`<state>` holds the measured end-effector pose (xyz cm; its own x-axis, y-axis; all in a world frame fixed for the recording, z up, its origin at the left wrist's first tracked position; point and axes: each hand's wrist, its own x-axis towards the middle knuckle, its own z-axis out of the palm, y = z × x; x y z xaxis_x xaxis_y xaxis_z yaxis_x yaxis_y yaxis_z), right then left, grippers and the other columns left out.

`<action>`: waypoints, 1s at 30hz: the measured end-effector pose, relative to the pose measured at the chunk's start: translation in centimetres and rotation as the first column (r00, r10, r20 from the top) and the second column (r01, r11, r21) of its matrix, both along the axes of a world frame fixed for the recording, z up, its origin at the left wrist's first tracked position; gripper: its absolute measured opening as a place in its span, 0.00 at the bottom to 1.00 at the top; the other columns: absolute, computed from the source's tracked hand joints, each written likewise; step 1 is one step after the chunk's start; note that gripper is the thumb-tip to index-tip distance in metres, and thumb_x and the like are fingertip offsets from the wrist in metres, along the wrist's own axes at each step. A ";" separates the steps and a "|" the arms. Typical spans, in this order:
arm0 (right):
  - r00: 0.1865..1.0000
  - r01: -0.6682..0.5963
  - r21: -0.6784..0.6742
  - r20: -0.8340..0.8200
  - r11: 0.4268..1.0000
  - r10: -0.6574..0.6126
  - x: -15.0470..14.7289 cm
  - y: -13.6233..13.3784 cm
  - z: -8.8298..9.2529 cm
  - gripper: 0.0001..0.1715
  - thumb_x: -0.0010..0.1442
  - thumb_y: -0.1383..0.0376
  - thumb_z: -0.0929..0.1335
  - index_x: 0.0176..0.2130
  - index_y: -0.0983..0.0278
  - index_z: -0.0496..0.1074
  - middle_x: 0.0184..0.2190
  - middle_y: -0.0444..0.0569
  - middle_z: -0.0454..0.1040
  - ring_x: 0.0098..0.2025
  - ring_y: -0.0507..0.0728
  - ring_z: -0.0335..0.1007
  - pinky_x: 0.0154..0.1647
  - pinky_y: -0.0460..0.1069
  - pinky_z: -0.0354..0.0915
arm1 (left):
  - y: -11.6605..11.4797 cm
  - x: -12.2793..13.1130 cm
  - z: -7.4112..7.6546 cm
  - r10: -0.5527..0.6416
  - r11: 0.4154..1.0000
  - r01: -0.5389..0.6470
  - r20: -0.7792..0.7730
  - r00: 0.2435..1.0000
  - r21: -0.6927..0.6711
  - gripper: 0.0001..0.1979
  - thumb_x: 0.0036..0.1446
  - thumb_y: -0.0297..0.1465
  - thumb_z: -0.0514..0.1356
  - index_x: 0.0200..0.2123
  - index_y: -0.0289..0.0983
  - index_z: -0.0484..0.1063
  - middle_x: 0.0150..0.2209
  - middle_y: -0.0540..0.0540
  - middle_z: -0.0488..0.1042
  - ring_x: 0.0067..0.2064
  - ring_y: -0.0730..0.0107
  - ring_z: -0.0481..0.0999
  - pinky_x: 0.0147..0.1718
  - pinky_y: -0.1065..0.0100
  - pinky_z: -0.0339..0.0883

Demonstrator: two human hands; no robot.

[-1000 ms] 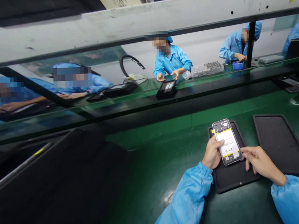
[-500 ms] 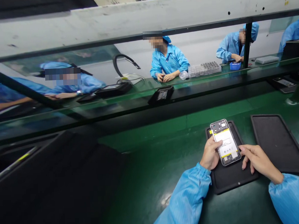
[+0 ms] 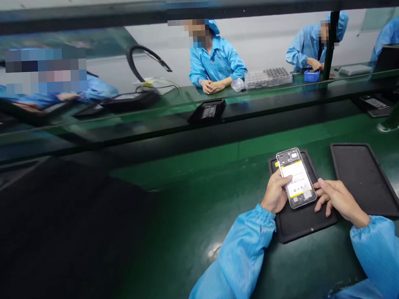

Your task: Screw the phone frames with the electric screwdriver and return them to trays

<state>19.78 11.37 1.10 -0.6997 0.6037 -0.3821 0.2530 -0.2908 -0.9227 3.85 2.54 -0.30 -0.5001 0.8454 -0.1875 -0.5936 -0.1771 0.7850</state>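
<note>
An uncovered smartphone (image 3: 297, 178) shows its white battery with yellow edges and dark inner parts inside a clear frame. My left hand (image 3: 274, 193) grips it along the left side, thumb lying over the battery. At the phone's right edge is my right hand (image 3: 341, 199), its fingers apart and the fingertips close to the frame; whether they touch it I cannot tell. Beneath the phone lies a black tray (image 3: 304, 228) on the green bench, partly covered by the phone and my left hand.
A second black tray (image 3: 366, 177) lies to the right. Dark sheeting (image 3: 64, 234) spreads over the left. Behind a low shelf edge (image 3: 172, 131), co-workers in blue sit at another bench, with a clear plastic tray (image 3: 268, 78), a blue box (image 3: 312, 76) and a small black tray (image 3: 207, 111).
The view has shifted, so the scene sits higher and slightly left. My left hand keeps its hold on the smartphone; the right hand's fingers have spread slightly beside it.
</note>
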 end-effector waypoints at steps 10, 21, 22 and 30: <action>0.986 -0.166 0.162 -0.008 0.973 0.169 -0.6 -1.1 0.2 0.32 0.42 0.43 0.75 0.30 0.67 0.68 0.18 0.44 0.70 0.16 0.52 0.65 0.11 0.42 0.61 | -0.3 0.4 0.7 -0.087 0.996 0.084 -0.106 0.991 -0.025 0.31 0.37 0.37 0.72 0.46 0.33 0.71 0.44 0.38 0.78 0.46 0.50 0.77 0.47 0.55 0.72; 0.937 0.349 0.935 -0.349 -0.054 0.022 -0.9 -3.3 -0.2 0.11 0.65 0.74 0.62 0.45 0.72 0.71 0.49 0.64 0.73 0.48 0.59 0.74 0.45 0.49 0.72 | -6.0 -4.0 0.9 -0.069 0.875 -0.285 -0.683 0.727 -0.392 0.28 0.48 0.53 0.61 0.37 0.33 0.77 0.38 0.36 0.79 0.41 0.51 0.79 0.41 0.54 0.73; 0.948 0.319 0.937 -0.317 -0.145 0.032 -1.2 -3.5 -0.4 0.12 0.64 0.76 0.62 0.47 0.74 0.70 0.50 0.67 0.72 0.49 0.60 0.74 0.45 0.50 0.72 | -6.6 -4.1 0.6 -0.071 0.856 -0.340 -0.740 0.669 -0.389 0.27 0.49 0.52 0.60 0.38 0.33 0.77 0.41 0.35 0.79 0.44 0.50 0.78 0.47 0.51 0.71; 0.979 -0.136 0.964 0.096 -0.230 -0.179 -3.5 -8.0 -3.0 0.18 0.61 0.75 0.61 0.48 0.74 0.74 0.57 0.67 0.66 0.49 0.67 0.71 0.39 0.56 0.73 | -8.7 -0.6 -1.0 -0.323 0.783 -0.408 -0.868 0.376 -0.469 0.26 0.59 0.43 0.52 0.53 0.33 0.71 0.62 0.37 0.61 0.68 0.49 0.47 0.64 0.37 0.27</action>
